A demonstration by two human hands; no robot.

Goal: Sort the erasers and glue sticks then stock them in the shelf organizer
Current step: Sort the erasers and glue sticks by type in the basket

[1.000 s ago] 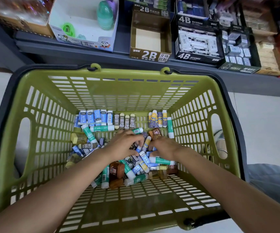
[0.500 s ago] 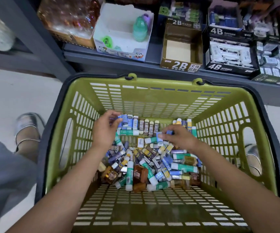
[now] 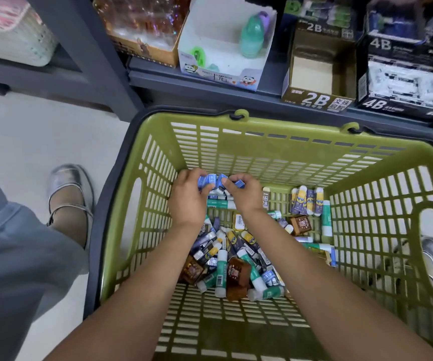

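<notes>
Head view. An olive-green slatted plastic shopping basket point(image 3: 275, 149) is shown from above, set on the floor before a grey metal shelf point(image 3: 210, 82). Both hands are brought together at the basket's far left corner: the left hand point(image 3: 188, 198) is curled around a cluster of small blue-wrapped rectangular erasers point(image 3: 214, 179), and the right hand point(image 3: 244, 194) pinches the same cluster from the other side. Against the far wall, short sorted rows are seen: a dark 2B-labelled eraser point(image 3: 265, 201) and a row of yellow-and-purple printed sticks point(image 3: 306, 200). A mixed, unsorted pile of green-and-white glue sticks, brown cartons and blue erasers point(image 3: 236, 259) is left on the basket floor. On the shelf, an open brown cardboard 2B display box point(image 3: 317, 100) is seen empty, while the black 4B display box point(image 3: 403, 76) beside it appears filled. Sorting is judged partly done; stocking of the blue erasers and the glue sticks appears not yet begun, as far as is visible.
</notes>
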